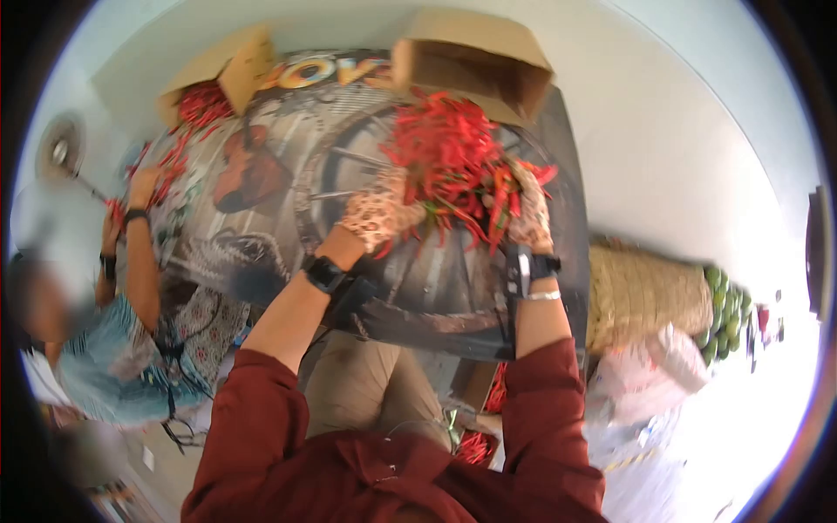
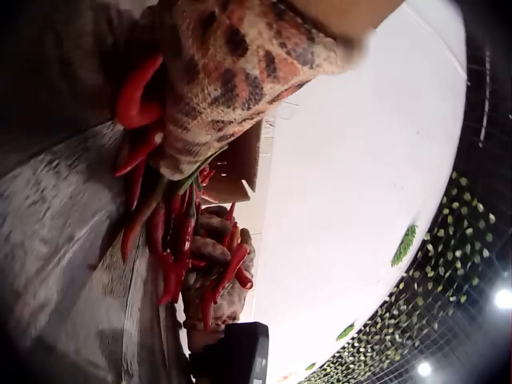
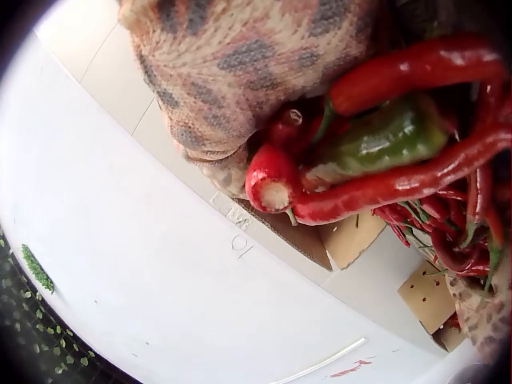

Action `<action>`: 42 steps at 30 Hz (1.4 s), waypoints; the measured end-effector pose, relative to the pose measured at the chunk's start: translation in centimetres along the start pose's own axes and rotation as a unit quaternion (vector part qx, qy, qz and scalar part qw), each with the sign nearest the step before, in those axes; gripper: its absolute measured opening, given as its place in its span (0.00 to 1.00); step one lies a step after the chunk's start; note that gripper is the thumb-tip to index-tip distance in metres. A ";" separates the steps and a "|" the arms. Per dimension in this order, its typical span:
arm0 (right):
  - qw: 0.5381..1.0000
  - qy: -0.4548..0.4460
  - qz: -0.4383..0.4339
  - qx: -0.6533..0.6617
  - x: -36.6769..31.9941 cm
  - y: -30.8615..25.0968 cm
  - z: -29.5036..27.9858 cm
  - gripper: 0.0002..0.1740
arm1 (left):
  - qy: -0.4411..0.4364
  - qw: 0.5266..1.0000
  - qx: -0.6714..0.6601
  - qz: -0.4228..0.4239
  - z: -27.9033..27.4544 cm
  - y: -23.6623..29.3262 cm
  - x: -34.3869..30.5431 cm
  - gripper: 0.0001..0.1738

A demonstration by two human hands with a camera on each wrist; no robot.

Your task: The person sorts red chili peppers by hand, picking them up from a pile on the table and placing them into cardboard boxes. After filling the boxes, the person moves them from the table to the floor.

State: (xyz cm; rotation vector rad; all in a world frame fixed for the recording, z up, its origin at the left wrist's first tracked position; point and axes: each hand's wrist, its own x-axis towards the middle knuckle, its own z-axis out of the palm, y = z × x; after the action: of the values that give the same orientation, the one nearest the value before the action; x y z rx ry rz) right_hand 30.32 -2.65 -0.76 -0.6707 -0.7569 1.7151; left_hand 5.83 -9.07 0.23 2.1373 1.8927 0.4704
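On the counter (image 1: 427, 283), the peppers (image 1: 445, 135) sprawl in a heap between the hands, pointing every which way, with no shared long axis. It looks like gathering; next calls for a steady grip, I'd say. The right hand (image 1: 532, 213) has its fingers curled round a few; the left hand's (image 1: 375, 213) fingers I can't make out.

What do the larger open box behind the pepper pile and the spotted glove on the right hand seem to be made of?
The larger box looks like cardboard: matte, plain brown, with stiff folded edges. The spotted glove seems a dull knitted or woven fabric, with fine thread texture visible; I cannot tell which fibre.
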 end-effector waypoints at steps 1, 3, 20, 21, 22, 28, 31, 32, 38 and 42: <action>1.000 0.000 0.008 0.001 -0.1 0.1 -0.2 0.19 | 0.020 0.999 0.024 -0.011 0.5 0.0 -0.3 0.40; 1.000 0.001 -0.010 -0.024 -0.8 0.1 0.2 0.22 | 0.096 0.995 0.018 0.028 2.0 -1.1 -0.2 0.39; 0.969 0.191 -0.125 -0.094 -27.6 -3.5 -5.2 0.15 | 0.073 0.995 0.037 0.053 2.9 -3.9 1.4 0.42; 0.955 0.246 -0.143 -0.087 -29.4 -3.7 -4.8 0.16 | 0.080 0.995 0.050 0.028 2.4 -2.7 1.0 0.42; 0.966 0.185 -0.162 -0.073 -30.5 -3.2 -7.2 0.17 | 0.077 0.995 0.062 0.032 2.9 -3.3 1.3 0.42; 0.931 0.323 -0.100 -0.136 -35.2 2.9 -15.9 0.14 | 0.080 0.992 0.084 0.058 3.5 -5.0 1.5 0.41; 0.913 0.392 -0.067 -0.090 -35.9 8.2 -22.4 0.12 | 0.073 0.992 0.088 0.055 3.8 -5.6 1.8 0.35; 0.896 0.429 -0.051 -0.104 -36.0 10.2 -25.0 0.13 | 0.068 0.993 0.077 0.051 3.9 -5.9 1.9 0.34; 0.804 0.493 0.079 -0.324 -34.7 16.3 -32.5 0.14 | 0.065 0.993 0.063 0.071 3.8 -6.3 1.8 0.42; 0.732 0.459 0.167 -0.475 -33.8 17.5 -34.7 0.21 | 0.060 0.994 0.045 0.077 2.5 -3.5 1.1 0.33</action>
State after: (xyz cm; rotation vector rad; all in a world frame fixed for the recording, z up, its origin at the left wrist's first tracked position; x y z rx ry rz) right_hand 54.30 -33.54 -34.28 -2.2695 -0.7469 0.9038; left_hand 3.73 -7.50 -3.34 2.3757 1.8491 0.5665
